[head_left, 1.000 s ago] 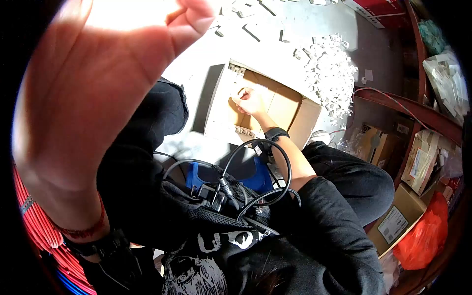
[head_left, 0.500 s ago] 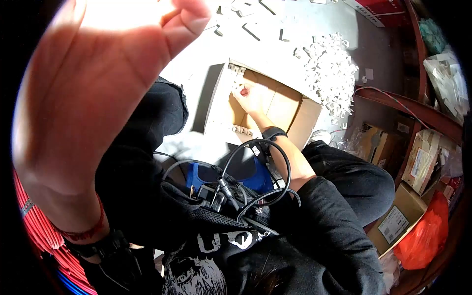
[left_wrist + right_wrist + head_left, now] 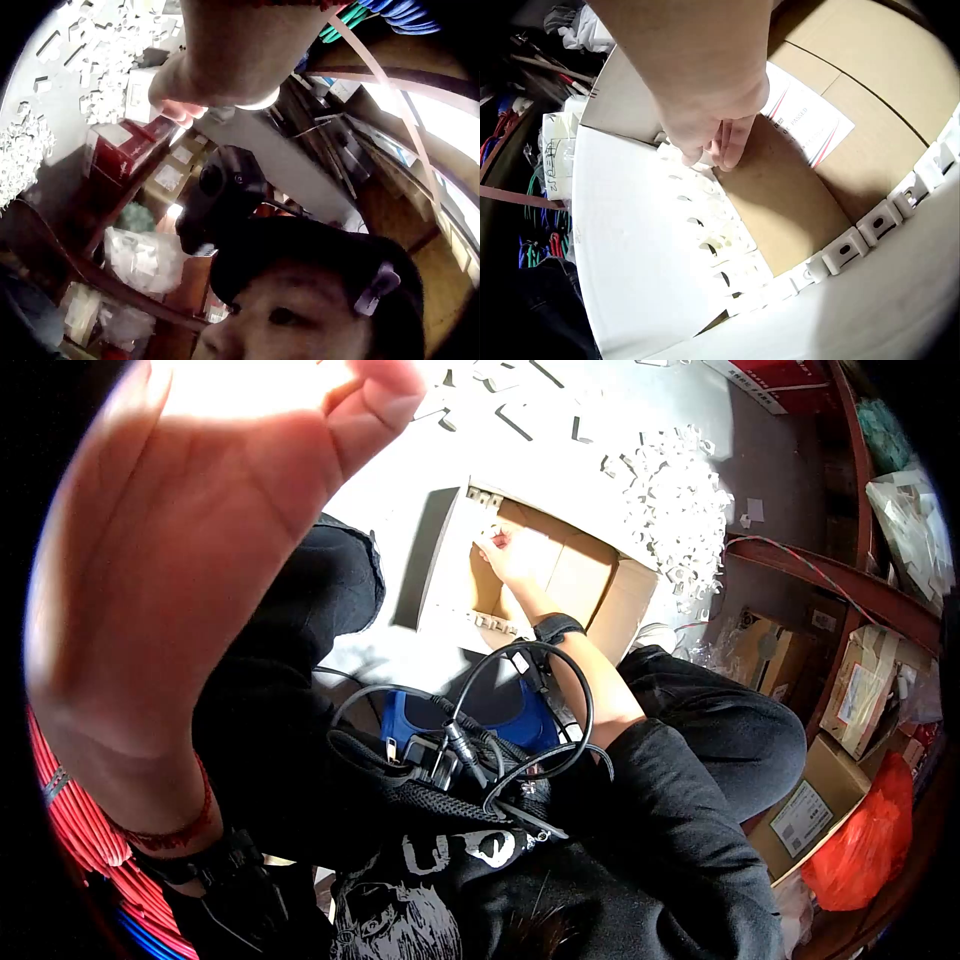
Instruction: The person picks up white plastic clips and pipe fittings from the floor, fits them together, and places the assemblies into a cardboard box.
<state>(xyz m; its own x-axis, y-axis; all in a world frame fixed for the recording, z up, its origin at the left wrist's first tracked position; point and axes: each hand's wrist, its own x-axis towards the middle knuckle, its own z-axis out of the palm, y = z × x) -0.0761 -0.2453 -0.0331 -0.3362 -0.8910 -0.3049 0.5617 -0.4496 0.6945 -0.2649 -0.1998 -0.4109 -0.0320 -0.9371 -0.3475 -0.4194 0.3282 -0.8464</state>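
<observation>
White plastic clips [image 3: 705, 225] sit in a row along the white inner wall of the cardboard box [image 3: 590, 575], mid-frame in head view, w/ more lining the lower-right edge in right wrist view. Right hand [image 3: 705, 97] reaches into the box's upper corner, fingers [image 3: 731, 146] bent down at the row's end, apparently pinching a clip, tho the grip itself is hidden. Left hand [image 3: 200, 550] is raised close to the head cam, upper left, palm flat, fingers relaxed, holding nothing. Risk, I'd judge: a nudge could tip neighbouring clips & break the row. Only the head view shows the loose clip pile [image 3: 675, 510] upper right; only the wrist view shows the slots.
</observation>
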